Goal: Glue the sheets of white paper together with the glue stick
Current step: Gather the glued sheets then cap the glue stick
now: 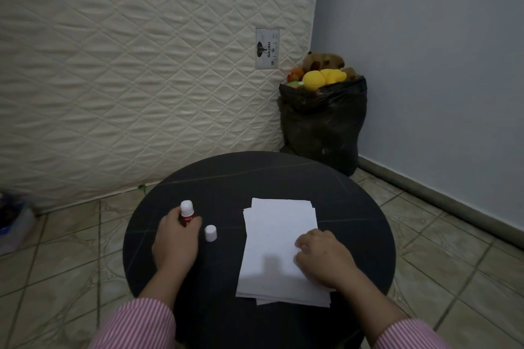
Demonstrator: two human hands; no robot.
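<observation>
A stack of white paper sheets lies on the right half of a round black table. My right hand rests on the stack's right side, fingers bent down onto the top sheet. My left hand grips a red glue stick that stands upright on the table with its white end up. Its white cap stands alone just right of my left hand, between the hand and the paper.
A quilted cream mattress leans against the wall behind the table. A black bag full of plush toys stands in the corner, behind the table's far right. The floor is tiled. A plastic container sits at far left.
</observation>
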